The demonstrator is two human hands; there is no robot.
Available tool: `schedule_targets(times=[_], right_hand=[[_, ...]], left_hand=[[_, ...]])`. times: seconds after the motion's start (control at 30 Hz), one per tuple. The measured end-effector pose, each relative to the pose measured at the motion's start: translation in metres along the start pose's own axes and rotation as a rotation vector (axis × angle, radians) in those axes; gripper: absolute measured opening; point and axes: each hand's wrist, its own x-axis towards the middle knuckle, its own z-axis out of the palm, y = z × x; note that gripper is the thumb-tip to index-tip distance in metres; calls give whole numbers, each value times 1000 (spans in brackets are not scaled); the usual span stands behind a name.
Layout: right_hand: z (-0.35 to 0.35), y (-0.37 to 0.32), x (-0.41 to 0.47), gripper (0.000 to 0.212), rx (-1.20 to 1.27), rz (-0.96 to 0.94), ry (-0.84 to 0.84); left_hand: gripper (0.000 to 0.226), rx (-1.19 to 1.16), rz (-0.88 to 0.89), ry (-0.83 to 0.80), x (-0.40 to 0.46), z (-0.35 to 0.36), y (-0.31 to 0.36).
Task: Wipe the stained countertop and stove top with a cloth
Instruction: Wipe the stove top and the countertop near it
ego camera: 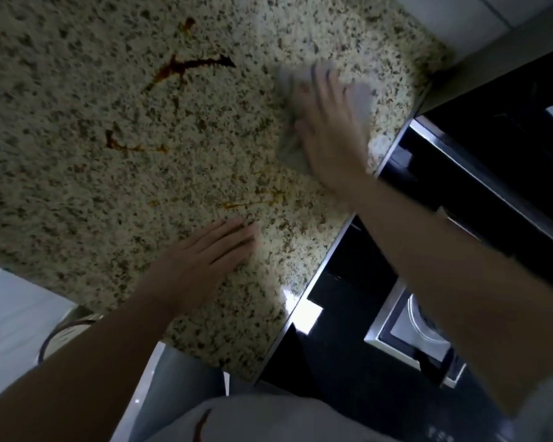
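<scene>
Cloth [358, 100] lies flat on the speckled bench [77, 186], toward its far right side, close to the metal edge where the black stove [348, 362] begins. I have my right hand [329, 138] pressed on top of it, fingers [324, 81] straight and spread, pinching nothing; the hand and cloth are blurred, so I judge a wiping stroke is under way. My left hand [201, 260] rests flat on the bench nearer to me, fingers straight and together, bracing.

Stains tell how far along I am, which is early, I judge. A dark red-brown streak [186, 67] sits to the left of the cloth, a second mark [118, 145] lies lower left, and thin orange smears [253, 200] run between my two hands. None of these looks wiped yet.

Next I would sweep the cloth left across the big streak, keeping the palm flat and pressing firmly, since it looks thick and may smear rather than lift. The left hand sits just beside the orange smears and would need to shift clear. The stove comes after the bench; I cannot tell from here whether it is stained.
</scene>
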Motion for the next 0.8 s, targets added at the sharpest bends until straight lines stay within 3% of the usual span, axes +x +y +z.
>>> schedule_targets(times=[0.1,0.2,0.23,0.27,0.3,0.37,0.43,0.57,0.63,0.7,0.8], right_hand=[[8,-40,-76,53,100,-135,8],[-21,-18,-53,52,77,-286,-128],[-21,0,-35,51,-5,-282,-118],[-25,17,-13,28,-27,-202,-142],[-23,35,0,52,23,-73,-54],[-22,45,7,55,88,126,-54],[-14,12,-9,59,85,234,-32],[-4,-81,-80,59,181,83,-54],[-1,-72,-73,58,114,-103,-72],[0,-37,-29,70,-72,-171,-93],[-11,-8,34,64,-61,84,-80]], left_hand=[[60,-36,-9,-1,0,-1,5],[56,-45,6,-18,0,0,2],[55,-37,7,-16,1,1,2],[55,-23,6,-18,1,2,0],[54,-13,8,-21,1,3,0],[54,2,6,-24,1,3,0],[54,-8,9,-33,2,2,-1],[55,-5,8,-37,-2,-1,1],[54,-8,12,-24,-2,0,2],[54,-6,16,-11,-2,1,1],[51,18,22,9,-2,3,0]])
